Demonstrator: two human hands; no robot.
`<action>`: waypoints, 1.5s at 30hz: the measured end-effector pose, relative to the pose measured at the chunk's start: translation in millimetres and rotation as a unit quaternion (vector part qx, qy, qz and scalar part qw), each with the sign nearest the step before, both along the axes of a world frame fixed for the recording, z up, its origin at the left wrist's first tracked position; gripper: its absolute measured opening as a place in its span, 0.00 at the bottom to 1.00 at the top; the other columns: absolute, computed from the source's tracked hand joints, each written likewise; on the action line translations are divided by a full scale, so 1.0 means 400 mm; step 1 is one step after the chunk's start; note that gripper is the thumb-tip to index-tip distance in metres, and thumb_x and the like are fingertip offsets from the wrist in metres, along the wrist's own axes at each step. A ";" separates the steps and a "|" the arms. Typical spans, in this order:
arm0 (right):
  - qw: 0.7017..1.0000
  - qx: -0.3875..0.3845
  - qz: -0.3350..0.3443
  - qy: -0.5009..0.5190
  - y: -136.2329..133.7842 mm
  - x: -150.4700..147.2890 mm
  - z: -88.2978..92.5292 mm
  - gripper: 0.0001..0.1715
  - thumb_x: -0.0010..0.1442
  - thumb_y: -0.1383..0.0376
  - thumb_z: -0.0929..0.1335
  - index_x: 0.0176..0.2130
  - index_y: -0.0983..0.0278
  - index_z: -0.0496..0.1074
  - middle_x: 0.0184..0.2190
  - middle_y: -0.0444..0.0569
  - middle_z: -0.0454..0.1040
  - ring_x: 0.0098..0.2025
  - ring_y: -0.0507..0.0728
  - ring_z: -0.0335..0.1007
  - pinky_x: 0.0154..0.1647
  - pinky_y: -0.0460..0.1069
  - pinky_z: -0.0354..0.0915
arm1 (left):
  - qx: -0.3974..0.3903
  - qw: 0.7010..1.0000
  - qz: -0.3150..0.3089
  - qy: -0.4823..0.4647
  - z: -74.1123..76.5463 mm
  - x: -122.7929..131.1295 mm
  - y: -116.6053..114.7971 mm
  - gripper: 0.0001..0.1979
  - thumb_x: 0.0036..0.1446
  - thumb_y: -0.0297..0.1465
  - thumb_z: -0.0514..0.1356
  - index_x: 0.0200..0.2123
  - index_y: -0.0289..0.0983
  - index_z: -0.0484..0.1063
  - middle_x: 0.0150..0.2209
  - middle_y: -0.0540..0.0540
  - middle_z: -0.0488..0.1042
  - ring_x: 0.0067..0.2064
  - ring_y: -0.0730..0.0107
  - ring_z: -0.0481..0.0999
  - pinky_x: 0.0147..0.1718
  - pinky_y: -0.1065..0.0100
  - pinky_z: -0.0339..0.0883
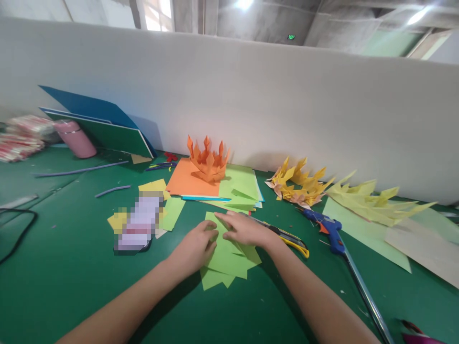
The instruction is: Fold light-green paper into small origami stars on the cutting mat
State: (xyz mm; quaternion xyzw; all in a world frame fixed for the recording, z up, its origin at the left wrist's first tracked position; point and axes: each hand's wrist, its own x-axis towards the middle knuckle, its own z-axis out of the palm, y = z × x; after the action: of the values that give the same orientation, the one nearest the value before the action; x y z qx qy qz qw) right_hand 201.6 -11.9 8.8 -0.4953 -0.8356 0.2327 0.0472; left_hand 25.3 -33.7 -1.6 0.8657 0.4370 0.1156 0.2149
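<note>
Several light green paper sheets lie loosely stacked on the table in front of me, their corners fanned out. My left hand rests at the left side of the top sheet, fingers bent and closed on its paper. From the right, my right hand reaches over the same sheet with fingers stretched out, thumb apart, pressing on a folded part. The fold beneath my fingers is partly hidden. Just beyond my right wrist lies a utility knife with a yellow and black handle.
An orange paper crown stands on coloured sheets at the back. Right of it are a yellow paper crown, a pale yellow-green spiky paper strip and a blue glue gun. A blurred phone and pink bottle are at left.
</note>
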 end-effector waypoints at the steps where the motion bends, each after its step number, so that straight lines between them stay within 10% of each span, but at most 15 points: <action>1: 1.000 0.016 -0.003 0.000 -0.009 0.000 -0.001 0.33 0.57 0.67 0.68 0.60 0.61 0.59 0.44 0.54 0.70 0.44 0.59 0.66 0.40 0.49 0.60 | 0.002 1.000 0.000 0.000 -0.003 -0.001 0.001 0.13 0.55 0.21 0.51 0.41 0.32 0.72 0.50 0.36 0.68 0.47 0.57 0.73 0.48 0.56 0.67; 15: 0.987 0.146 -0.038 -0.064 -0.145 0.045 -0.036 0.12 0.62 0.69 0.63 0.42 0.63 0.74 0.28 0.49 0.69 0.33 0.56 0.64 0.29 0.48 0.52 | 0.001 1.000 0.008 -0.010 0.000 0.000 -0.002 0.12 0.54 0.22 0.51 0.37 0.33 0.73 0.50 0.38 0.68 0.43 0.61 0.75 0.45 0.58 0.69; 22: 0.990 0.136 0.032 -0.036 -0.217 0.095 0.021 0.16 0.59 0.72 0.60 0.25 0.64 0.71 0.23 0.47 0.66 0.28 0.54 0.62 0.28 0.48 0.51 | 0.007 1.000 0.009 -0.004 0.000 0.000 0.000 0.11 0.54 0.21 0.52 0.34 0.35 0.73 0.50 0.40 0.68 0.39 0.66 0.75 0.43 0.62 0.69; 28: 0.976 0.126 -0.117 0.130 -0.178 0.078 0.015 0.15 0.58 0.69 0.59 0.23 0.64 0.68 0.24 0.47 0.68 0.29 0.53 0.62 0.30 0.48 0.57 | -0.015 0.997 0.019 -0.068 -0.010 -0.005 0.003 0.11 0.54 0.22 0.52 0.39 0.35 0.71 0.48 0.41 0.67 0.26 0.76 0.70 0.37 0.63 0.70; 33: 0.884 0.034 -0.268 0.380 -0.090 0.032 -0.036 0.18 0.52 0.58 0.66 0.42 0.64 0.69 0.41 0.52 0.72 0.35 0.55 0.68 0.35 0.50 0.63 | -0.006 0.976 -0.020 -0.215 -0.004 0.000 -0.011 0.10 0.55 0.23 0.52 0.41 0.38 0.65 0.48 0.43 0.61 0.25 0.79 0.68 0.32 0.66 0.71; 38: 0.776 -0.084 -0.302 0.547 -0.053 0.009 -0.044 0.21 0.40 0.53 0.74 0.30 0.64 0.72 0.26 0.43 0.72 0.27 0.51 0.65 0.29 0.46 0.60 | -0.051 0.959 -0.023 -0.277 0.002 0.012 -0.030 0.11 0.51 0.22 0.54 0.38 0.39 0.61 0.45 0.45 0.59 0.25 0.81 0.66 0.28 0.69 0.69; 45: 0.710 -0.098 -0.333 0.613 -0.060 -0.008 -0.042 0.18 0.32 0.56 0.77 0.21 0.64 0.72 0.19 0.40 0.70 0.23 0.48 0.60 0.28 0.45 0.58 | -0.088 0.963 -0.050 -0.249 0.000 0.017 -0.027 0.09 0.50 0.23 0.54 0.36 0.38 0.65 0.43 0.46 0.67 0.26 0.79 0.67 0.28 0.71 0.66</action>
State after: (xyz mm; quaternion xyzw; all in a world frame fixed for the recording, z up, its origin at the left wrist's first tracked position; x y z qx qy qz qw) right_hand 198.3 -35.7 -7.8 -0.4917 -0.3764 0.5352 0.5745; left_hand 32.1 -44.5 -1.5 0.8081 0.3341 0.2777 0.3979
